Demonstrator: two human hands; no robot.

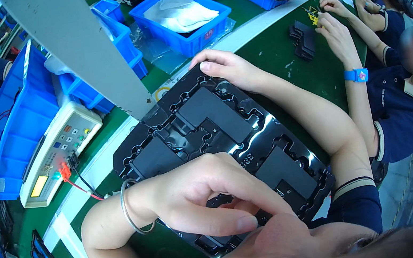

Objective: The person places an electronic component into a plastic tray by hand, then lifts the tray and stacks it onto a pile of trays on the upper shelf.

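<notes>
A black moulded plastic tray [194,155] lies slantwise before me, with several flat black parts seated in its pockets. One is an L-shaped black part [215,114] near the far end; another black part [287,175] sits closer to me on the right. My right hand [229,68] grips the tray's far corner, its thumb on top and its fingers over the edge. Above the near half of the tray my left hand [206,194] is raised, a metal bangle on its wrist. Its index finger and thumb are apart, other fingers curl underneath, and I see nothing held. The hand covers part of the tray.
A grey post [78,52] rises beyond the tray's left corner. Left of it stands a beige tester [59,152] with red and black leads. Blue bins [184,40] line the far side. At the right, a co-worker's hands [333,28] hold yellow pieces beside black parts [302,41].
</notes>
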